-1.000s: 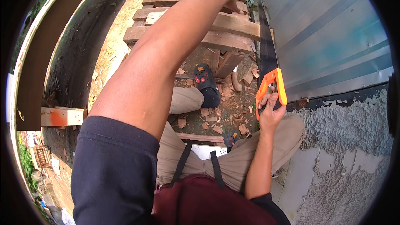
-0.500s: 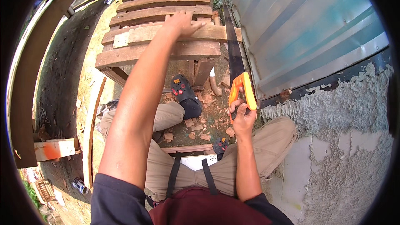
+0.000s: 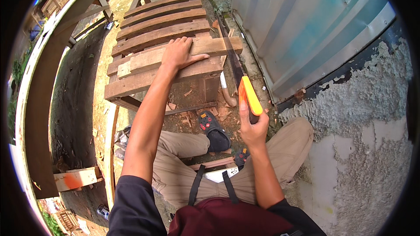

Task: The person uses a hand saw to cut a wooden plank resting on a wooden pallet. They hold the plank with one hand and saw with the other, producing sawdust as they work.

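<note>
Shows, against one second ago, left hand [image 3: 177, 57] drawn back from the right edge of the bench [image 3: 131, 86]. Lies now on the plank [image 3: 215, 45] at the bench's near end, spread flat, fingers close together, thumb wide toward the bench's right edge. Shows change at the saw [image 3: 237, 72] too: presents the handle [image 3: 251, 97] nearly edge-on, where one second ago displays the open loop from the side.

Shows right hand [image 3: 253, 126] closed around the handle, nearer than the bench and off its right corner. Runs, as to the dark blade, away along the bench's right side, over the plank's overhanging end. Cannot tell whether teeth touch wood.

As to the plank: lies crosswise over the bench's slats, just behind the nearmost one, right end projecting past the bench. Appears brown, straight-edged and rough-grained, lighter than the slats around. As to the saw: appears dark and long in the blade, bright orange to yellow at the handle.

Includes wood chips [image 3: 185, 117] on the ground below the bench's near end, and a metal sheet [image 3: 315, 30] standing to the bench's right.
</note>
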The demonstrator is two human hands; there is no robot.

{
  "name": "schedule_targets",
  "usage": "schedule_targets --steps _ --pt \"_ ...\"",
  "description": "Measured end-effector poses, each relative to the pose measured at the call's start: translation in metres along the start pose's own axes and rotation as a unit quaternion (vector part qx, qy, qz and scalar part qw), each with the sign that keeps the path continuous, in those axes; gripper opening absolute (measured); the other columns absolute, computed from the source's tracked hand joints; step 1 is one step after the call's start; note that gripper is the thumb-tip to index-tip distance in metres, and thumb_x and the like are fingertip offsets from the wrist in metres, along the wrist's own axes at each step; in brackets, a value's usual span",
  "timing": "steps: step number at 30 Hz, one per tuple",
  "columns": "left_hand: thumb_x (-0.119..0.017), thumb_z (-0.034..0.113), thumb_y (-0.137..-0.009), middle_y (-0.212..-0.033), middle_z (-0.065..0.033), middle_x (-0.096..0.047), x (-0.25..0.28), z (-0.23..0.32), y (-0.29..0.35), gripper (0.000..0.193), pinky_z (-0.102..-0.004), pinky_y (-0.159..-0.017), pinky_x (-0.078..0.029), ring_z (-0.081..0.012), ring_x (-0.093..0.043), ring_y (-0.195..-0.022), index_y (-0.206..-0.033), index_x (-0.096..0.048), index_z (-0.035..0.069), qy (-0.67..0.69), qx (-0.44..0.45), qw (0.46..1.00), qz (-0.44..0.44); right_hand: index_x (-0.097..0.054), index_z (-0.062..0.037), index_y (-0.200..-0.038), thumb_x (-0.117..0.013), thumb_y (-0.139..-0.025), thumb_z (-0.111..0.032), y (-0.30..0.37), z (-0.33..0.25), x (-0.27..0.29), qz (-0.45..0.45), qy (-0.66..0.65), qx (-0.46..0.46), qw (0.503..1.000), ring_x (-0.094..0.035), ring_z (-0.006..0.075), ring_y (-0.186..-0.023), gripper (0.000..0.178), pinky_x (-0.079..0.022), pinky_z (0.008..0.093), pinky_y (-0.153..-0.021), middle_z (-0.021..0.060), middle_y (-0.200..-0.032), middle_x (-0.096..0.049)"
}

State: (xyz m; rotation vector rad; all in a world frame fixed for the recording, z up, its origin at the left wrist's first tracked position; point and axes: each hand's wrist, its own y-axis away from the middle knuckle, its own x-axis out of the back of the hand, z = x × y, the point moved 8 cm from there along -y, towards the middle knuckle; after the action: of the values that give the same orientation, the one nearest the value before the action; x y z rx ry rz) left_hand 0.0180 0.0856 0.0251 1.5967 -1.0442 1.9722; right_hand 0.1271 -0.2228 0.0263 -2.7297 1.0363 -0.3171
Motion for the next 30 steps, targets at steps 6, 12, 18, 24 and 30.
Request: schedule_targets --steps 6,12,18,24,30 --pt "-0.068 0.082 -0.075 -0.102 -0.0213 -0.071 0.006 0.003 0.004 0.088 -0.0468 -0.089 -0.054 -0.0383 -0.069 -0.098 -0.101 -0.071 -0.002 0.027 -0.009 0.998 0.047 -0.07 0.0044 -0.103 -0.07 -0.1 -0.022 0.003 0.01 0.004 -0.011 0.009 -0.034 0.999 -0.053 0.0063 -0.067 0.026 -0.045 0.0281 -0.059 0.0012 -0.072 -0.062" --pt "-0.07 0.08 -0.075 -0.098 -0.0195 -0.072 0.01 0.005 0.009 0.085 -0.0454 -0.088 -0.054 -0.037 -0.07 -0.094 -0.098 -0.071 -0.001 0.01 -0.008 0.998 0.057 -0.07 0.0057 -0.099 -0.071 -0.098 -0.017 0.007 0.027 0.008 -0.013 -0.004 -0.049 0.999 -0.055 0.008 -0.064 0.023 -0.045 0.0295 -0.058 0.0035 -0.07 -0.063" --pt "-0.073 0.075 -0.075 -0.105 -0.0176 -0.071 0.012 0.009 0.014 0.081 -0.046 -0.092 -0.05 -0.0346 -0.068 -0.099 -0.107 -0.069 0.0 0.014 0.01 0.993 0.121 -0.069 0.0035 -0.093 -0.07 -0.097 -0.017 0.014 0.056 0.001 -0.009 0.038 0.001 0.999 -0.056 0.0135 -0.058 0.021 -0.044 0.0336 -0.055 0.0095 -0.065 -0.061" --pt "-0.044 0.073 -0.096 -0.118 -0.02 -0.068 -0.006 -0.002 -0.005 0.081 -0.0575 -0.101 -0.042 -0.0357 -0.061 -0.119 -0.115 -0.066 -0.003 0.096 0.169 0.981 -0.001 -0.066 0.0009 -0.082 -0.07 -0.096 -0.018 0.021 0.075 -0.007 -0.018 0.003 0.019 1.0 -0.052 0.0154 -0.052 0.023 -0.039 0.0357 -0.05 0.0104 -0.059 -0.057" --pt "-0.042 0.062 -0.098 -0.116 -0.0301 -0.07 -0.011 -0.017 -0.03 0.072 -0.0544 -0.102 -0.045 -0.0398 -0.066 -0.117 -0.117 -0.071 -0.002 0.037 0.274 0.961 0.001 -0.062 0.0008 -0.078 -0.071 -0.095 -0.018 0.021 0.063 -0.012 -0.028 -0.003 0.02 0.999 -0.05 0.0186 -0.049 0.027 -0.038 0.0377 -0.048 0.0111 -0.056 -0.054"
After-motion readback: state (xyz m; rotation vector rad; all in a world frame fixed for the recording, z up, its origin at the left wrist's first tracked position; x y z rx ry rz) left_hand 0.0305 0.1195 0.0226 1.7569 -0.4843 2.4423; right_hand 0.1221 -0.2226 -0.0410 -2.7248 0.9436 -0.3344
